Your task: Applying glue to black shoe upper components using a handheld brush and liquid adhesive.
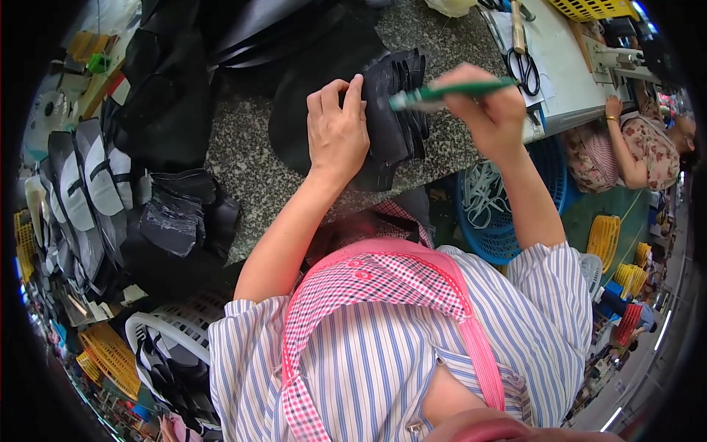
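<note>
My left hand point(337, 136) lies on a dark sheet of material point(294, 110), its fingers extended and pressing near a stack of black cut pieces point(387, 103). These pieces overlap like a fan, with edges lifted at their right side. Closed around a green-handled brush point(460, 91), my right hand point(490, 114) is blurred by motion. The brush's pale tip reaches the upper face of the stack; whether it touches cannot be made out.
The speckled stone worktop point(250, 147) carries more black pieces point(173, 214) at the left. Black-handled scissors point(523, 70) lie at the upper right. A blue basket point(490, 214) with white strips stands below the table's right edge. A co-worker point(641, 151) sits at far right.
</note>
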Action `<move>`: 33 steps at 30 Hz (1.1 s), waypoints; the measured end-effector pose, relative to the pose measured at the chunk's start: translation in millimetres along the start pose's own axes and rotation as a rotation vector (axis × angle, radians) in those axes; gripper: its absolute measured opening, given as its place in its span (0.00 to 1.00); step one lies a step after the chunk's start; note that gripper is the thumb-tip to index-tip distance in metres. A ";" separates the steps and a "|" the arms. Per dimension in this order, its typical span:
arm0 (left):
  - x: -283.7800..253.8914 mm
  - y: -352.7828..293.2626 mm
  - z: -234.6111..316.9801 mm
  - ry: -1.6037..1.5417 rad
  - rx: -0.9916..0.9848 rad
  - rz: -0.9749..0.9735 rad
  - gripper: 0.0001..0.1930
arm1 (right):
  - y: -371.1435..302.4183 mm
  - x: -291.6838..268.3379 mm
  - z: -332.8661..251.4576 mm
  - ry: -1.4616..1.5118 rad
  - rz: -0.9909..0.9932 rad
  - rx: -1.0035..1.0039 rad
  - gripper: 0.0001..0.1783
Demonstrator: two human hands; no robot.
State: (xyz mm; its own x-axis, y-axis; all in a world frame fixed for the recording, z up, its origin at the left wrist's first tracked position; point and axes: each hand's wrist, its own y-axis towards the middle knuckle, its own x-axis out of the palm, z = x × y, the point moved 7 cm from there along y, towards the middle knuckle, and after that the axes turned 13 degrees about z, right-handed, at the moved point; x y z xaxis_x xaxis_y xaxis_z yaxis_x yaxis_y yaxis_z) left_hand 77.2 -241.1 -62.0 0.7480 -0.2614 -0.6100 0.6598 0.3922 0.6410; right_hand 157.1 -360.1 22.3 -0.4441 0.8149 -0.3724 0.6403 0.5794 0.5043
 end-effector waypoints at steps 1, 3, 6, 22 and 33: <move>1.3 3.5 -0.4 0.001 0.007 0.013 0.16 | 11.8 7.0 0.2 -0.062 0.085 -0.121 0.06; 5.3 3.7 -2.2 -0.021 0.003 -0.001 0.16 | 13.0 22.9 3.2 -0.267 0.049 -0.409 0.07; 8.1 3.6 2.5 0.047 0.052 0.032 0.17 | -23.0 14.0 3.0 -0.297 -0.121 -0.294 0.08; 5.7 -0.8 -4.7 0.172 0.051 0.103 0.16 | -22.1 -16.3 -23.0 -0.093 0.030 0.094 0.04; 5.1 -3.1 -6.3 0.153 -0.017 0.026 0.15 | -35.6 -11.6 -43.4 -0.134 -0.028 -0.107 0.04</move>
State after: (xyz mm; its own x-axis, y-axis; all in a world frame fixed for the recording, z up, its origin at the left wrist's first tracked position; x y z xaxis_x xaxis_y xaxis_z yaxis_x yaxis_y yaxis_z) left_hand 78.5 -238.1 -70.0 0.7443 -0.1141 -0.6580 0.6381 0.4120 0.6504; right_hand 112.3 -389.6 42.5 -0.3684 0.7935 -0.4844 0.5552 0.6057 0.5700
